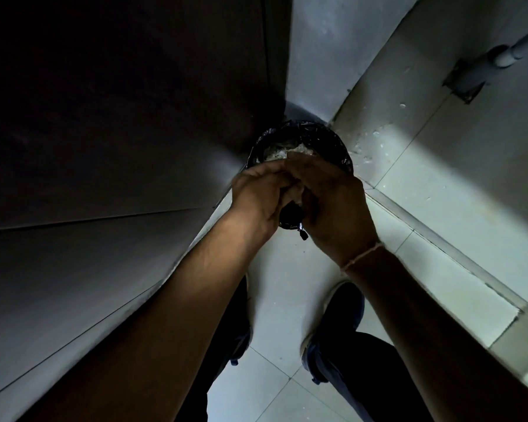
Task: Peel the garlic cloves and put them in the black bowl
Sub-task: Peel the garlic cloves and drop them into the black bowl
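Note:
I am standing over a round bin [333, 141] lined with a black bag, set on the floor in a corner. Pale papery garlic skins [275, 153] lie inside it. My left hand [259, 193] and my right hand [333, 205] are pressed together right above the bin's near rim. A small pale scrap of garlic skin [297, 197] shows between the palms; what else they hold is hidden. A thin thread band circles my right wrist. No black bowl and no whole cloves are in view.
A dark cabinet side [119, 132] rises on the left and a pale wall [323, 50] stands behind the bin. White flakes [375, 135] are scattered on the tiled floor to the bin's right. My two dark shoes [336, 318] stand below, and a grey pipe [500, 53] runs at top right.

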`<state>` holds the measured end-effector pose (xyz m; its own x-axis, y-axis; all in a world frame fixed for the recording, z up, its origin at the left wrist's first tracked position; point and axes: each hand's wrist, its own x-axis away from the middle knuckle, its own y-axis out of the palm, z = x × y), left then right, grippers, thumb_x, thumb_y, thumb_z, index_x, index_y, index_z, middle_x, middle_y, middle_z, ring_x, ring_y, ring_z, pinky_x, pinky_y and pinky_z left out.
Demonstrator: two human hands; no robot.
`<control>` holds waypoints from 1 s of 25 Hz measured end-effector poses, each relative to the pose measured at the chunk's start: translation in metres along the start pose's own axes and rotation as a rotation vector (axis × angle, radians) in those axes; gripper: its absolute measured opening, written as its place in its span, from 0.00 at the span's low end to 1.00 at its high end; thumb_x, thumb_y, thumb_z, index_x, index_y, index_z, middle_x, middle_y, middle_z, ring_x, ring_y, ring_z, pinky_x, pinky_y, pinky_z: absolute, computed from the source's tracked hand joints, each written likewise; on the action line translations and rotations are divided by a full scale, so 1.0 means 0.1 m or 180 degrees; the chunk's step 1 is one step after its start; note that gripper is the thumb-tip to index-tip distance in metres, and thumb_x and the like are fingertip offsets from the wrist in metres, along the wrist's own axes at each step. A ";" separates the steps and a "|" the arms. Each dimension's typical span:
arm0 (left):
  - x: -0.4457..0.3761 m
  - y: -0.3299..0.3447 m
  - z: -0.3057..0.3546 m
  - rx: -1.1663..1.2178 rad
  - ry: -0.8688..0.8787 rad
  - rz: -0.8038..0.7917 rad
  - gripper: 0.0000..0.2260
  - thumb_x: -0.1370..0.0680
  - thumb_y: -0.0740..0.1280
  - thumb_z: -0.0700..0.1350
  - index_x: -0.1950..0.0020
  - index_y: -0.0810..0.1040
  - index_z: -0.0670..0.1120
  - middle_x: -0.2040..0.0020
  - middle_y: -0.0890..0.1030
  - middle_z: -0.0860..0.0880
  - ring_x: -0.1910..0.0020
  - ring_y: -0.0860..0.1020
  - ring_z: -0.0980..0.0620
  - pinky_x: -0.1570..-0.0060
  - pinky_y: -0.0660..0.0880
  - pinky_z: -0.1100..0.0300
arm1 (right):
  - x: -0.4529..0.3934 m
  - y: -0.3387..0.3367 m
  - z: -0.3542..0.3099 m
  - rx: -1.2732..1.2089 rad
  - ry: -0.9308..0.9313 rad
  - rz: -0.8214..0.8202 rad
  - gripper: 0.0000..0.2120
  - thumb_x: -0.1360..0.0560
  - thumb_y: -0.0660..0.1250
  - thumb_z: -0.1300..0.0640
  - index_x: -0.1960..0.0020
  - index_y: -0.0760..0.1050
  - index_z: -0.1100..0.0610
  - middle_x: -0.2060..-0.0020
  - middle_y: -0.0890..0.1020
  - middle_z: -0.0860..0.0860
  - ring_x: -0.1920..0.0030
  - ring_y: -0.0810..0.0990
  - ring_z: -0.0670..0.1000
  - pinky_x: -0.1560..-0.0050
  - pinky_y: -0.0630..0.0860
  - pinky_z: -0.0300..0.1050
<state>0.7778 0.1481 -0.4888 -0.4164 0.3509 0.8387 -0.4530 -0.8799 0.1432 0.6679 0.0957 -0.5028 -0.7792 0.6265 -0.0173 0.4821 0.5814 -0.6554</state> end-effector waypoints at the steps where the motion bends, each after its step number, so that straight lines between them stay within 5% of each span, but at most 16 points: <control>1: 0.00 0.00 0.00 0.0050 0.0047 0.0047 0.13 0.20 0.61 0.25 0.53 0.83 0.36 0.62 0.86 0.42 0.64 0.86 0.49 0.59 0.85 0.59 | 0.04 0.01 0.03 0.0090 0.0010 0.0115 0.22 0.25 0.57 0.59 0.38 0.82 0.63 0.39 0.83 0.53 0.39 0.80 0.51 0.31 0.69 0.35; 5: 0.06 0.01 -0.05 0.0145 0.0059 0.0004 0.06 0.22 0.66 0.25 0.50 0.82 0.30 0.58 0.85 0.38 0.57 0.86 0.43 0.52 0.85 0.54 | 0.04 -0.10 0.13 0.0428 0.0457 0.0669 0.14 0.24 0.63 0.64 0.44 0.84 0.61 0.47 0.86 0.57 0.47 0.85 0.57 0.40 0.79 0.48; 10: 0.08 -0.01 -0.06 0.0045 0.0076 -0.0064 0.05 0.23 0.68 0.25 0.51 0.81 0.32 0.61 0.85 0.41 0.61 0.86 0.47 0.53 0.85 0.55 | 0.05 -0.12 0.14 0.0545 0.0502 0.0490 0.10 0.25 0.65 0.63 0.51 0.85 0.57 0.55 0.86 0.55 0.54 0.84 0.59 0.48 0.82 0.51; 14: 0.09 -0.05 -0.10 -0.0106 0.0129 -0.0118 0.05 0.22 0.68 0.26 0.49 0.82 0.33 0.60 0.86 0.44 0.61 0.86 0.50 0.52 0.85 0.56 | 0.07 -0.13 0.08 0.0363 0.0019 0.0566 0.13 0.24 0.66 0.68 0.42 0.84 0.61 0.48 0.87 0.56 0.46 0.84 0.54 0.39 0.79 0.49; 21: 0.16 -0.13 -0.16 0.0065 0.0129 -0.0089 0.07 0.22 0.69 0.27 0.44 0.81 0.30 0.56 0.86 0.40 0.58 0.87 0.47 0.54 0.85 0.57 | 0.16 -0.12 -0.06 0.0261 0.0306 0.0530 0.12 0.25 0.67 0.67 0.45 0.86 0.59 0.50 0.87 0.55 0.49 0.86 0.55 0.42 0.81 0.49; 25: 0.21 -0.16 -0.17 0.0141 0.0057 -0.0202 0.07 0.22 0.69 0.28 0.45 0.81 0.32 0.55 0.86 0.40 0.59 0.87 0.48 0.51 0.85 0.56 | 0.17 -0.24 -0.14 0.0307 0.0404 0.0926 0.13 0.25 0.66 0.66 0.45 0.86 0.58 0.50 0.88 0.52 0.50 0.85 0.51 0.43 0.81 0.46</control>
<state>0.7627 0.1749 -0.4823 -0.4021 0.4118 0.8177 -0.4438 -0.8689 0.2193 0.6492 0.0997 -0.4765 -0.5553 0.8223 -0.1240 0.6321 0.3205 -0.7055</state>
